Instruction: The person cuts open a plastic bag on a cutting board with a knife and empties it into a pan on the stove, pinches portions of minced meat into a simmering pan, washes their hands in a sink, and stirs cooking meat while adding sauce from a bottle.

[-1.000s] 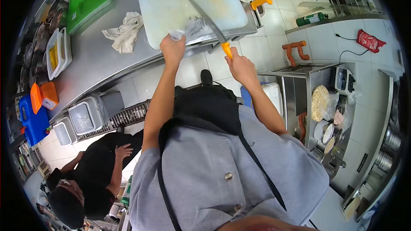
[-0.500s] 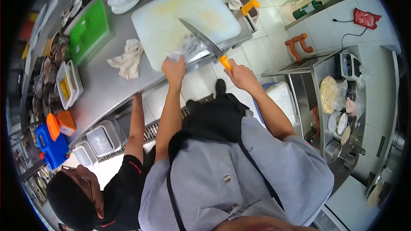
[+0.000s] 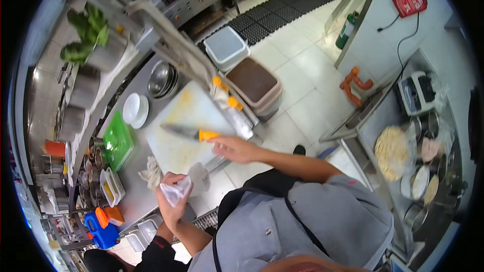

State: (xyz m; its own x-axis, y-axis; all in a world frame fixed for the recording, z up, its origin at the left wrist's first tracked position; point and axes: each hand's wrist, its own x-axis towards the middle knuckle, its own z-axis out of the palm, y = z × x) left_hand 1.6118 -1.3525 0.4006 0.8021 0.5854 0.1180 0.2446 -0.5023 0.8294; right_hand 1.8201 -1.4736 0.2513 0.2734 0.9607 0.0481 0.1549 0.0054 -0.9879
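My left hand (image 3: pixel 172 202) is closed around a crumpled clear plastic bag (image 3: pixel 177 190), held up beside the near edge of the white cutting board (image 3: pixel 186 116). On the board lies a knife (image 3: pixel 184 131) with a yellow handle, its blade pointing left. At the handle's end is my right hand (image 3: pixel 234 149), fingers stretched out and loose against it; more of the handle shows now. A beige cloth (image 3: pixel 151 172) lies on the steel counter next to the board, partly behind my left hand.
A green-lidded container (image 3: pixel 118 141), white bowls (image 3: pixel 135 110) and metal bowls (image 3: pixel 162 79) stand behind the board. Lidded bins (image 3: pixel 254 83) are on the floor beyond the counter. A co-worker in a black cap (image 3: pixel 103 260) is close at my left. Another steel counter (image 3: pixel 370 141) stands right.
The view has swung. The knife has come down onto the board and my right hand has loosened from its handle. My left hand has lifted the plastic bag off the board toward me.
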